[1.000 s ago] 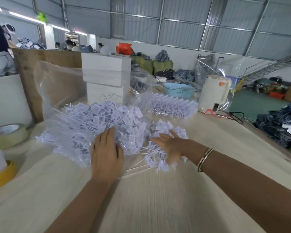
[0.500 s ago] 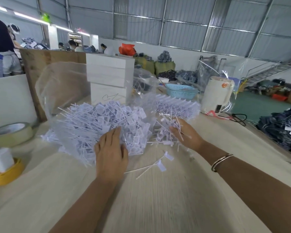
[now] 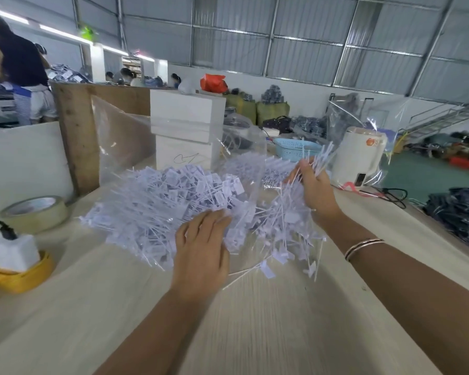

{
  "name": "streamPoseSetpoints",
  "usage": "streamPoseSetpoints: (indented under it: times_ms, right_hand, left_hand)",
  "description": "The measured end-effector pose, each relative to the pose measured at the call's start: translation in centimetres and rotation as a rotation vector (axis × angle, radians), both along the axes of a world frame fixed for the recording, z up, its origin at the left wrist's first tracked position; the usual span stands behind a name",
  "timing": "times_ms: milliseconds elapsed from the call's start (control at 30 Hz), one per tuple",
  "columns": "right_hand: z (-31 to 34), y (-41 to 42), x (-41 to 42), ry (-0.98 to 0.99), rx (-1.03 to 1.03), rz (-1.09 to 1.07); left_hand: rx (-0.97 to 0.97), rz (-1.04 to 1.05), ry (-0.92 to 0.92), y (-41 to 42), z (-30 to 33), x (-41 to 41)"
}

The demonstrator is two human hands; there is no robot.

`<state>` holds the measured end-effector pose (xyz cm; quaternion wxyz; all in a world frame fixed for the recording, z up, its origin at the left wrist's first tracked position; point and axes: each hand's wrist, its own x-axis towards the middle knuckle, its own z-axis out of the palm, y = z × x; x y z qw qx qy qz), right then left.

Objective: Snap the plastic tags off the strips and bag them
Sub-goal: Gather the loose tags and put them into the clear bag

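A clear plastic bag lies on the pale wooden table, its mouth toward me, stuffed with white plastic tags. My left hand rests flat on the bag's near edge, fingers spread. My right hand is raised above the table to the right of the bag and grips a bunch of loose tags that hang down and stick out above the fingers. A few single tags lie on the table below that bunch. Uncut tag strips lie behind, partly hidden.
A stack of white boxes stands behind the bag. Left: a tape roll and a yellow tape roll holding a white charger block. Right: a white appliance in plastic wrap, a blue basket, dark garments. People work behind.
My right hand gathered the loose tags off the table and lifted them up to the right of the bag. My left hand stayed on the bag's near edge.
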<state>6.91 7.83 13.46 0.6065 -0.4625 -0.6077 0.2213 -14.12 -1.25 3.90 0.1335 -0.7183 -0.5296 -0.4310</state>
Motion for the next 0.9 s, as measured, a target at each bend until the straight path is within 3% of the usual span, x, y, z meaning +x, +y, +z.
streamPoseSetpoints:
  times_ms: [267, 367, 567, 733, 900]
  right_hand:
    - [2.6, -0.2, 0.5, 0.268, 0.052, -0.021]
    - [4.2, -0.2, 0.8, 0.417, 0.058, -0.046]
    - [9.0, -0.9, -0.1, 0.602, 0.162, -0.081]
    - [14.4, -1.3, -2.5, 0.726, 0.308, 0.013]
    - [18.7, -2.2, -6.0, 0.751, 0.396, 0.043]
  left_hand:
    - [0.327, -0.224, -0.04, -0.9, 1.1, 0.4]
    - [0.387, -0.199, -0.09, -1.0, 2.4, 0.0]
    - [0.256, 0.112, -0.17, -0.8, 4.7, -1.8]
    - [0.376, 0.335, -0.327, -0.9, 7.2, -4.8]
    - [0.148, 0.293, -0.177, -0.1, 6.6, -5.2]
